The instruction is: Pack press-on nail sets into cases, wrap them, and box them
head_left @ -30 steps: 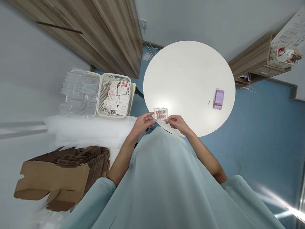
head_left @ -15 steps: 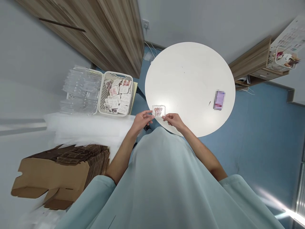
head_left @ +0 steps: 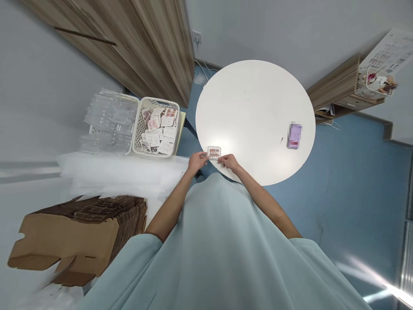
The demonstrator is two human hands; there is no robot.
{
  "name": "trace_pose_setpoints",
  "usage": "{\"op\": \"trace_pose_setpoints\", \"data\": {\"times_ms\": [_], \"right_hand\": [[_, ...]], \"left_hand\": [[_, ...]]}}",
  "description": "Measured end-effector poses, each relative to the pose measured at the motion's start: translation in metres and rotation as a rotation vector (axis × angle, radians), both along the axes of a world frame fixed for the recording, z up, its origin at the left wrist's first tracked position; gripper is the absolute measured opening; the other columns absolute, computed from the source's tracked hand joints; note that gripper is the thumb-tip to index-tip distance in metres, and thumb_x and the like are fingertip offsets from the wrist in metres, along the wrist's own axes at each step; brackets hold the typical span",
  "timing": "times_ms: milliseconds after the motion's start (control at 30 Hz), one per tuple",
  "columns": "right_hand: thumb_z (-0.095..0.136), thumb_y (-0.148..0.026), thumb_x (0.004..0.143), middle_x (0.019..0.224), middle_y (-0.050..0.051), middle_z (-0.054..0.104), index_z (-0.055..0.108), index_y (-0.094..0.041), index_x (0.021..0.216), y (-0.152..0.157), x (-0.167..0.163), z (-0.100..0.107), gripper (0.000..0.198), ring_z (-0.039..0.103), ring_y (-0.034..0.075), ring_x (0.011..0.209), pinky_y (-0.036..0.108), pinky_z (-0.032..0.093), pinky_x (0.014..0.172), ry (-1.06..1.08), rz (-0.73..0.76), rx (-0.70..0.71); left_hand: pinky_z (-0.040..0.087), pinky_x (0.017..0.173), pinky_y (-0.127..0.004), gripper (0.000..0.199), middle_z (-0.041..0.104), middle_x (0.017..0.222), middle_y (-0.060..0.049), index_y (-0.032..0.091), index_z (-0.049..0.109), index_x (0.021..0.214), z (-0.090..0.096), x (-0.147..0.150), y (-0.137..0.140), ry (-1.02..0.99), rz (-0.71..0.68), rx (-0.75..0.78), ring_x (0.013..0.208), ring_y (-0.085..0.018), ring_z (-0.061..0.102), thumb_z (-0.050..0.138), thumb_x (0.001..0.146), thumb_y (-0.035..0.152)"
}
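Observation:
A small clear case of press-on nails (head_left: 214,152), with reddish nails in two rows, is held at the near left edge of the round white table (head_left: 254,94). My left hand (head_left: 197,162) pinches its left side between thumb and fingers. On the right side, the fingertips of my right hand (head_left: 228,161) grip the lower corner. Both hands are closed on the case, which lies at or just above the tabletop; the exact gap cannot be made out.
A pixelated purple item (head_left: 294,136) lies on the table's right. Left of the table, a white basket (head_left: 138,129) holds several printed cards, beside a stack of clear plastic trays (head_left: 108,125). White wrapping sheets (head_left: 119,174) and folded cardboard boxes (head_left: 67,234) lie nearer me.
The case has turned slightly and its nails now show more clearly. My left hand has drawn its fingers in closer, and the whole view has shifted a little.

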State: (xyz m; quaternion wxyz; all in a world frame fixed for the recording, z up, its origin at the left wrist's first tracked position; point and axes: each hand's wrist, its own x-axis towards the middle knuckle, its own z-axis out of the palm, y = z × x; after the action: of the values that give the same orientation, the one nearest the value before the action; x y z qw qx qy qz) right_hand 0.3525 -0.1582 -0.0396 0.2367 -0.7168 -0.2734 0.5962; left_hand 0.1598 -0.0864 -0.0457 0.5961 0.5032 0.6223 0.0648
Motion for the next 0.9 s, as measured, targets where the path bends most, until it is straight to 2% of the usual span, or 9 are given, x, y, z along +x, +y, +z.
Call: {"op": "trace_pose_setpoints", "data": {"times_ms": [133, 300, 433, 533, 700, 900], "right_hand": [[0.071, -0.033, 0.091, 0.094, 0.01, 0.081, 0.073, -0.015, 0.069, -0.006, -0.003, -0.009, 0.028, 0.05, 0.008, 0.053, 0.024, 0.042, 0.054, -0.032, -0.002, -0.012], [0.074, -0.037, 0.089, 0.079, 0.007, 0.079, 0.072, -0.017, 0.065, -0.008, -0.002, -0.012, 0.031, 0.052, 0.009, 0.052, 0.026, 0.047, 0.062, -0.072, 0.018, -0.025], [0.071, -0.037, 0.09, 0.077, 0.006, 0.077, 0.068, -0.018, 0.058, -0.009, 0.002, -0.004, 0.037, 0.054, 0.01, 0.052, 0.027, 0.048, 0.067, -0.101, 0.087, -0.023], [0.071, -0.04, 0.09, 0.077, 0.005, 0.076, 0.064, -0.019, 0.058, -0.005, 0.0, 0.009, 0.039, 0.055, 0.01, 0.053, 0.028, 0.048, 0.068, -0.131, 0.164, 0.012], [0.073, -0.052, 0.087, 0.07, 0.003, 0.069, 0.056, -0.021, 0.058, 0.012, -0.019, 0.037, 0.046, 0.058, 0.013, 0.054, 0.029, 0.048, 0.064, -0.16, 0.289, 0.088], [0.076, -0.058, 0.082, 0.064, -0.001, 0.063, 0.055, -0.024, 0.066, 0.043, -0.076, 0.062, 0.043, 0.061, 0.017, 0.059, 0.03, 0.047, 0.062, -0.192, 0.472, 0.141]], "left_hand": [[0.055, 0.07, -0.03, 0.045, 0.079, 0.087, -0.008, 0.015, 0.077, 0.121, -0.003, -0.001, -0.005, 0.059, -0.05, 0.033, 0.072, -0.021, 0.072, 0.079, 0.083, 0.04], [0.055, 0.076, -0.031, 0.042, 0.081, 0.092, -0.007, 0.019, 0.077, 0.124, -0.001, -0.002, -0.01, 0.089, -0.096, 0.101, 0.073, -0.022, 0.073, 0.076, 0.087, 0.038], [0.054, 0.085, -0.034, 0.04, 0.082, 0.099, -0.007, 0.02, 0.076, 0.127, 0.004, -0.004, -0.013, 0.115, -0.144, 0.15, 0.086, -0.026, 0.074, 0.074, 0.089, 0.034], [0.052, 0.094, -0.037, 0.039, 0.082, 0.108, -0.007, 0.022, 0.075, 0.128, 0.012, -0.012, -0.018, 0.114, -0.127, 0.171, 0.099, -0.029, 0.074, 0.071, 0.092, 0.034], [0.052, 0.095, -0.039, 0.039, 0.08, 0.117, -0.007, 0.025, 0.074, 0.13, 0.029, -0.049, -0.029, 0.074, 0.018, 0.209, 0.097, -0.028, 0.074, 0.069, 0.094, 0.039], [0.053, 0.095, -0.037, 0.038, 0.08, 0.117, -0.008, 0.023, 0.072, 0.129, 0.032, -0.126, -0.043, 0.14, 0.264, 0.228, 0.093, -0.026, 0.075, 0.069, 0.094, 0.036]]}}
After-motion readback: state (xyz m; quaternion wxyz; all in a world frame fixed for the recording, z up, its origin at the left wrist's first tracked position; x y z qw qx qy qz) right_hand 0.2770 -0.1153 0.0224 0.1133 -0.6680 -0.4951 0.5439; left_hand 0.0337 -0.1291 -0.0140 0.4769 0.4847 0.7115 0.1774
